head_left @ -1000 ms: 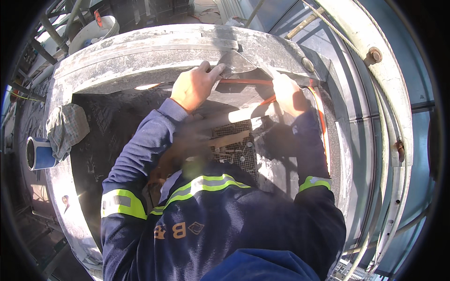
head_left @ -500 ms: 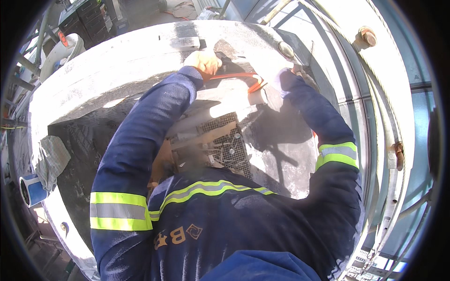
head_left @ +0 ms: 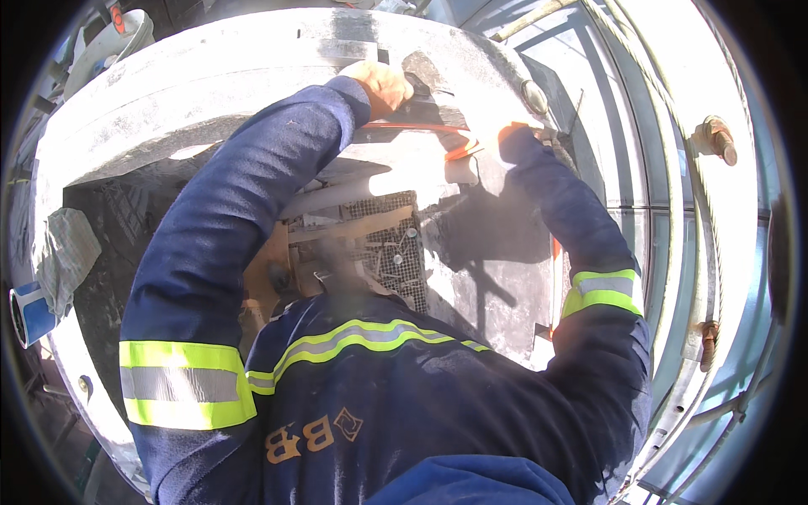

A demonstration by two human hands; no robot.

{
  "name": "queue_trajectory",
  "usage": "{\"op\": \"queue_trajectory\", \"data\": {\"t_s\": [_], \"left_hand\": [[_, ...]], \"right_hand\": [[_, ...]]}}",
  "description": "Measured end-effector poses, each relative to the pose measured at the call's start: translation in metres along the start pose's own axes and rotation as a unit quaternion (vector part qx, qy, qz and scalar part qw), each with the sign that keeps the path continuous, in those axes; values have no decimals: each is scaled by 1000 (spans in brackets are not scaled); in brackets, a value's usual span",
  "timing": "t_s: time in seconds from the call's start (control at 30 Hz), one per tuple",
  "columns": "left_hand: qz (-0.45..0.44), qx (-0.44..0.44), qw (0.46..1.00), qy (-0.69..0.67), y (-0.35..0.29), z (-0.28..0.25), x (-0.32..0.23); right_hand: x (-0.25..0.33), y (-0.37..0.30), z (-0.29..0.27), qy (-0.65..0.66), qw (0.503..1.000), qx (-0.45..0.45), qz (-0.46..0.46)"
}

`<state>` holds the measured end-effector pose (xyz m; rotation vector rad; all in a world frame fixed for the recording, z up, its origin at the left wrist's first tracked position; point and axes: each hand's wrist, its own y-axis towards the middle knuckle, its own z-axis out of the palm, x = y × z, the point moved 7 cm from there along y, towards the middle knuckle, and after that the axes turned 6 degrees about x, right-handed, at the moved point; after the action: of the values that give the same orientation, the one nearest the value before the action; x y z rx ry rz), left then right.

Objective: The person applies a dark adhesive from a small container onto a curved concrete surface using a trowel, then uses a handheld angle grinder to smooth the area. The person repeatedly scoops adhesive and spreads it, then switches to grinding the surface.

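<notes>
My left hand (head_left: 383, 87) rests at the far side of the pale, dust-covered curved structure (head_left: 210, 76). Its fingers are curled closed, and whatever they grip is hidden. To its right, strong glare washes out my right hand (head_left: 511, 132), so its fingers cannot be made out. An orange strip (head_left: 412, 127) stretches between the two hands, bending back on itself near the right one. Just below the strip lies a pale round bar or tube (head_left: 337, 195), partly covered by my left sleeve.
Beneath my chest is a dark mesh grate (head_left: 404, 252) with small loose pieces on it. A blue and white cylinder (head_left: 32, 311) and a draped cloth (head_left: 67, 257) sit at the left rim. A white bucket (head_left: 126, 42) stands far left. Pipes and a rope (head_left: 673, 151) run along the right.
The whole view has shifted, so the structure sits higher in the picture. Both hands stay at nearly the same spots on it. A little more of the right hand shows through the glare.
</notes>
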<state>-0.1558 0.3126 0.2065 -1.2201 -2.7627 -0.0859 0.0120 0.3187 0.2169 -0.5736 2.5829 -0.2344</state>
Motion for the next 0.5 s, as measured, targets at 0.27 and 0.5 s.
{"op": "queue_trajectory", "data": {"t_s": [0.27,0.5], "left_hand": [[-14,17,998,-56,-5,-11,4],[15,-12,998,-61,9,-4,-3]], "right_hand": [[-2,18,1,91,992,-79,-35],[-31,18,55,34,997,-57,-43]]}}
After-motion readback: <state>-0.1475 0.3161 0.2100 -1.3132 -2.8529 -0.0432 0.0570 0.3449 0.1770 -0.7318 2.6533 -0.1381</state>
